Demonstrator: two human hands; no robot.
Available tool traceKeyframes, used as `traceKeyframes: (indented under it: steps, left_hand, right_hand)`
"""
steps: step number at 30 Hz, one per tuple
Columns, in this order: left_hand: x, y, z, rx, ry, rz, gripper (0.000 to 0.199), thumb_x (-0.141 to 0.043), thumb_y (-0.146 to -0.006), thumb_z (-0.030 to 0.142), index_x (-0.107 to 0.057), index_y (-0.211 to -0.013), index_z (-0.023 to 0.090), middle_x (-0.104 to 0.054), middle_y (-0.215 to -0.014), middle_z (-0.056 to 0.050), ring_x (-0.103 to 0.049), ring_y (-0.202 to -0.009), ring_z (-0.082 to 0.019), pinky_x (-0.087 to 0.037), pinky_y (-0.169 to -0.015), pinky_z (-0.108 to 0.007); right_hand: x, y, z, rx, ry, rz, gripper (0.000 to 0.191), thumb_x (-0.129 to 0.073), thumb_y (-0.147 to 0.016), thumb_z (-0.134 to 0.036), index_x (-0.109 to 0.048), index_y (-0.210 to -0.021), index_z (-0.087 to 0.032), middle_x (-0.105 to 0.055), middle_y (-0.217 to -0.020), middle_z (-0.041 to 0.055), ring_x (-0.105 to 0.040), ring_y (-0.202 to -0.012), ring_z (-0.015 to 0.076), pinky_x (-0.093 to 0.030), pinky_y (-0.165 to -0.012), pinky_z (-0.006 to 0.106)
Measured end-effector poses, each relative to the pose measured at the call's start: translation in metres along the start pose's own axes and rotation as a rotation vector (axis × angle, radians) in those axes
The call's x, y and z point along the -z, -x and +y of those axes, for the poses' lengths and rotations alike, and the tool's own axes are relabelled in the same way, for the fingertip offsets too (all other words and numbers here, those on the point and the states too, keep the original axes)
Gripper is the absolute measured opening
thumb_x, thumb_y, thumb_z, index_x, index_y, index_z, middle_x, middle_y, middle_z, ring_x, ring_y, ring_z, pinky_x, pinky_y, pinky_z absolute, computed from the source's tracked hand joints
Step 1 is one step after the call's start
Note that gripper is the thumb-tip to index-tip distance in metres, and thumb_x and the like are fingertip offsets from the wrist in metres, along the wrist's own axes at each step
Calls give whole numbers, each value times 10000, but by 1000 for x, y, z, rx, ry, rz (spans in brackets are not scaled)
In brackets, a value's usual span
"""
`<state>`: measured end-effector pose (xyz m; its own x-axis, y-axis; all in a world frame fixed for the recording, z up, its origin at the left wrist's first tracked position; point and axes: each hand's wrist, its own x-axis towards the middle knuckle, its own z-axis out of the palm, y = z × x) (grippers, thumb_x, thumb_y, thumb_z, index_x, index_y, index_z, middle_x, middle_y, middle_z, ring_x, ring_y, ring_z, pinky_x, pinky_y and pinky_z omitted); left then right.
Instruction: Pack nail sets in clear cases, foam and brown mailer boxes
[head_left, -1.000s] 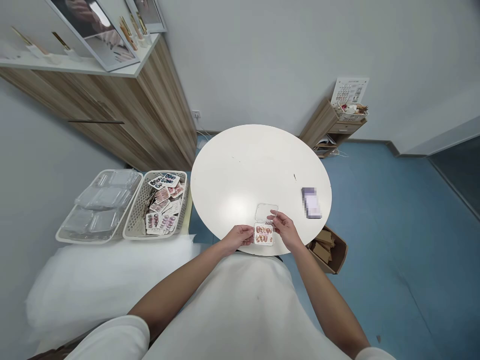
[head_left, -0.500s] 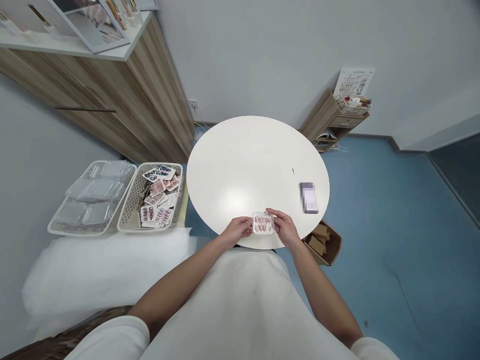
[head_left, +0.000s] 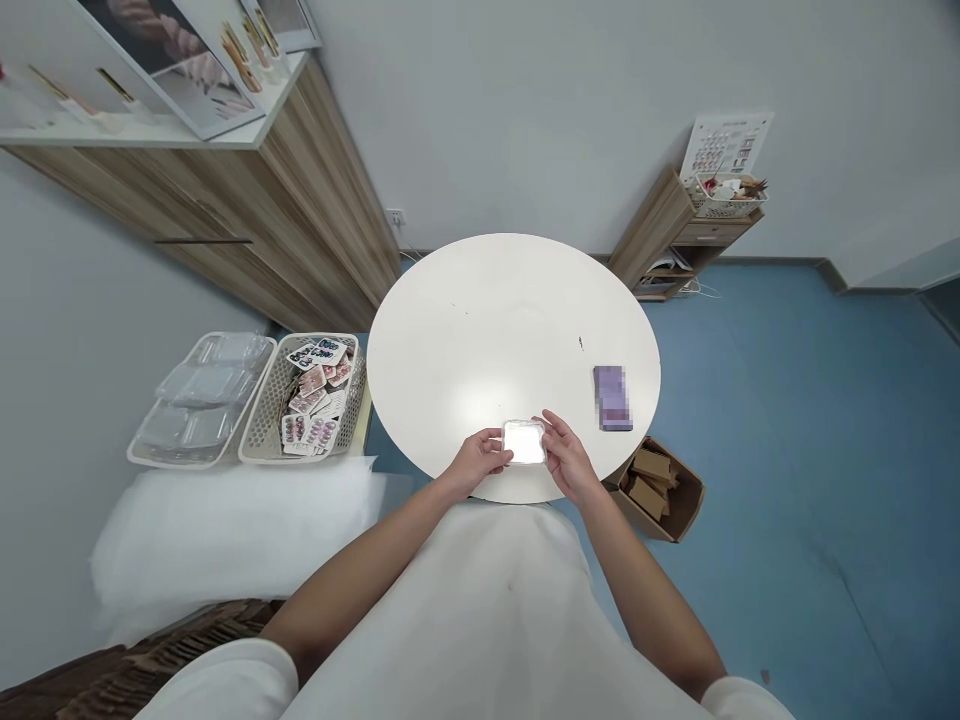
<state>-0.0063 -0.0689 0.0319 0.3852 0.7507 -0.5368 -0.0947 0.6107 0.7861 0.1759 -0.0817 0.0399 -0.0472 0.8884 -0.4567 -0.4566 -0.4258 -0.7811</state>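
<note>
A small clear plastic case [head_left: 524, 442] is held low over the near edge of the round white table [head_left: 480, 340]. Its upper face now looks plain bright white, by glare or by the card's back; I cannot tell which. My left hand [head_left: 474, 466] is closed on the case's left edge, thumb on top near the lower corner. On the other side my right hand [head_left: 568, 458] grips the right edge, with its index finger raised along the upper corner. The nail set inside, seen earlier, is hidden.
A purple box [head_left: 613, 398], partly blurred, lies at the table's right. To the left stand a basket of nail cards [head_left: 259, 425] and a basket of clear cases [head_left: 146, 455]. A cardboard box [head_left: 686, 505] holds brown cartons on the floor at right. Cabinets stand behind.
The case showed reddish press-on nails before and now shows a bright white face. My left thumb has come onto its top, and my right index finger has lifted. The view has shifted slightly.
</note>
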Motion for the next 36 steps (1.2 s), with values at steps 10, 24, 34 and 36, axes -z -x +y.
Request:
traceKeyframes:
  steps: [10, 24, 34, 36]
  left_hand:
    - [-28, -19, -2, -166, -174, 200, 588, -689, -630, 382, -470, -1142, 195, -526, -1171, -111, -494, -1061, -219, -395, -843, -337]
    - [-38, -23, -2, -46, -98, 101, 396, -635, -674, 436, -579, -919, 131, -654, -779, -71, -611, -729, -157, -430, -752, -314]
    - [-40, -22, -15, -108, -97, 331, 462, -619, -697, 395, -524, -1088, 168, -596, -1056, -106, -588, -880, -178, -425, -823, -342]
    - [-35, -18, -15, -128, -126, 421, 487, -620, -698, 378, -501, -1131, 189, -537, -1157, -108, -566, -935, -179, -420, -836, -334]
  right_hand:
    - [21, -3, -9, -43, 161, 35, 497, -685, -617, -347, -500, -1066, -242, -644, -887, 27, -601, -854, 173, -475, -817, 379]
    - [35, -25, -10, -51, 202, -67, 490, -683, -605, -356, -480, -1034, -235, -644, -857, 26, -609, -797, 169, -479, -779, 385]
    - [32, -35, -3, -83, 260, -70, 479, -665, -616, -354, -435, -1024, -253, -618, -833, 6, -601, -786, 164, -481, -769, 382]
    - [31, -38, -1, -88, 263, -60, 458, -655, -630, -345, -438, -1023, -257, -602, -866, 11, -593, -814, 169, -482, -773, 384]
